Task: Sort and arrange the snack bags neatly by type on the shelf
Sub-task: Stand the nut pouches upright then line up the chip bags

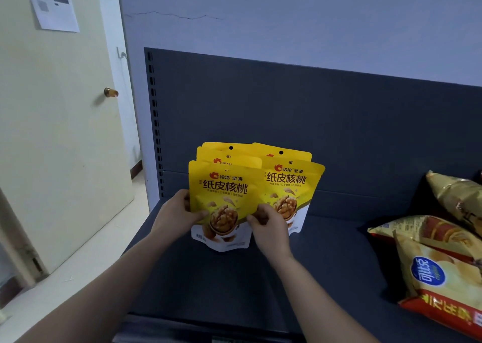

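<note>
- The front walnut bag, yellow with a white base and a picture of shelled walnuts, stands upright on the left part of the dark grey shelf, held between both hands.
- It heads the left stack. Two more yellow tops show behind it, each a little higher than the one in front.
- The right stack of the same bags stands just beside it, touching and partly covered by the front bag's right edge. Two bags can be counted there.
- The left hand grips the front bag's left edge, thumb laid across the printed face and fingers curled out of sight behind.
- The right hand is at the bag's right edge with fingers curled and close together. It seems to pinch that edge, though which bag the fingertips touch cannot be told for sure.
- Behind the bags rises the shelf's back panel, with a slotted upright along its left side.
- Well apart at the right end of the shelf lie the chip bags, a loose, overlapping heap of gold, pale yellow and red packets, some tilted.
- Beyond — a pale blue wall with a thin crack, and at the left a cream door with a brass knob and a sheet of paper stuck near its top.
</note>
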